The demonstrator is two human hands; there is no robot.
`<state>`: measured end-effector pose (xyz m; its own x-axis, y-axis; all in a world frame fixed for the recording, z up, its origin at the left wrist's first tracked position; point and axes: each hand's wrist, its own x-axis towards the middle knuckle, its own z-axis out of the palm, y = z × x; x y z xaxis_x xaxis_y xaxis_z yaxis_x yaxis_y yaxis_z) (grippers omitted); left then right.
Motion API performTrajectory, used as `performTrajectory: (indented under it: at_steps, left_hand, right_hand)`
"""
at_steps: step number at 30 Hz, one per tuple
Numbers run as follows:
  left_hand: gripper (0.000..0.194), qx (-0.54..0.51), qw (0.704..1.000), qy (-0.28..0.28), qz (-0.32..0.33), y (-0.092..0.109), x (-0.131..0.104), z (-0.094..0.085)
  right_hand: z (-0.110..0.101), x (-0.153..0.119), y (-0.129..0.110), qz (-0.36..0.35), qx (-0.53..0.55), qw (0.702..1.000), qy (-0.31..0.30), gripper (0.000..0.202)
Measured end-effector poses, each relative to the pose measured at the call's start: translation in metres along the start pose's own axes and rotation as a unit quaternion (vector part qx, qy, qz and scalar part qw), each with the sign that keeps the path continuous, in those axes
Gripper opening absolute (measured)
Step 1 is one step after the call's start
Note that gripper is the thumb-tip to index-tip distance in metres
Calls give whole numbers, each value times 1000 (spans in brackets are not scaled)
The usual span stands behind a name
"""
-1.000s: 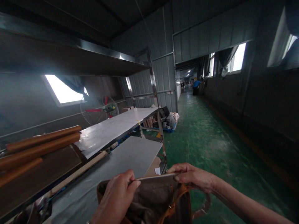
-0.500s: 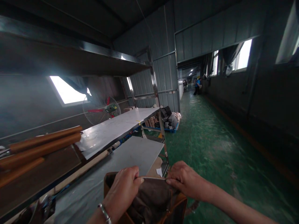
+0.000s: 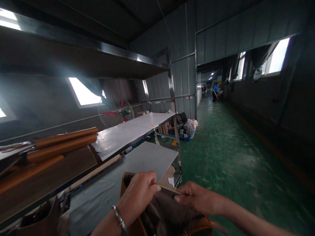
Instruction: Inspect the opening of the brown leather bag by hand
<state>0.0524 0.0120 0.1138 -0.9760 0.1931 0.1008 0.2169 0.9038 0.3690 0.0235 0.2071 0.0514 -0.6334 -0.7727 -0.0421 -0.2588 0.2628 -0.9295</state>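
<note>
At the bottom centre I hold a brown leather bag [image 3: 169, 213] with a dark fabric lining, resting at the near end of the grey lower table [image 3: 137, 164]. My left hand [image 3: 137, 195], with a metal bracelet on the wrist, pinches the bag's top rim from the left. My right hand [image 3: 194, 196] pinches the same rim from the right, fingertips close to the left thumb. Both hands keep the mouth of the bag partly apart, so the lining shows inside.
Brown leather rolls [image 3: 61, 144] lie on the upper shelf [image 3: 128, 132] at left, beside a pale sheet. Another brown bag [image 3: 41, 218] sits at bottom left. A fan [image 3: 118, 113] stands at the back. Green floor [image 3: 228, 147] runs to the right; a person in blue [image 3: 216, 91] works far off.
My two hands have come closer together along the bag's rim and sunk lower in view. The camera has swung a little to the left.
</note>
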Motion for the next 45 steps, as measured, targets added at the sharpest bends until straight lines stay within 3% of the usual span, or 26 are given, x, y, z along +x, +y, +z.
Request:
performTrajectory:
  at_steps: [4, 7, 9, 13, 16, 19, 21, 26, 34, 39, 45]
  left_hand:
    - [42, -35, 999, 21, -7, -6, -15, 2]
    - [22, -3, 1000, 11, -21, -11, -30, 5]
    - [6, 16, 1000, 2, -14, -15, -37, 8]
    - [8, -28, 999, 32, 8, -26, -43, 11]
    - [8, -50, 994, 94, 25, -29, -43, 12]
    - [8, -35, 983, 173, 42, -30, -43, 13]
    - [9, -41, 979, 194, 42, -32, -43, 12]
    - [10, -144, 983, 108, 31, -39, -41, 6]
    - [20, -208, 978, -11, 19, -47, -34, 1]
    - [19, -237, 971, -28, 14, -43, -30, 1]
    - [17, -175, 984, -10, 6, -34, -23, 1]
  right_hand:
    - [0, 0, -13, 25, -119, 990, 69, 36]
    - [-4, 0, -22, 45, -271, 952, 134, 28]
    - [-5, 0, -29, 52, -343, 927, 145, 27]
    - [-3, 0, -42, 66, -413, 900, 125, 29]
    - [-1, -2, -46, 54, -390, 913, 103, 29]
    - [-1, -3, -44, 36, -309, 949, 60, 32]
    - [-2, -3, -41, 24, -244, 969, 23, 35]
    - [-4, -8, -39, 17, -152, 988, -36, 38]
    - [-6, -18, -47, 25, -117, 989, -88, 40]
    - [-10, -20, -48, 36, -118, 988, -89, 39]
    - [-13, -26, -53, 45, -92, 990, -91, 41]
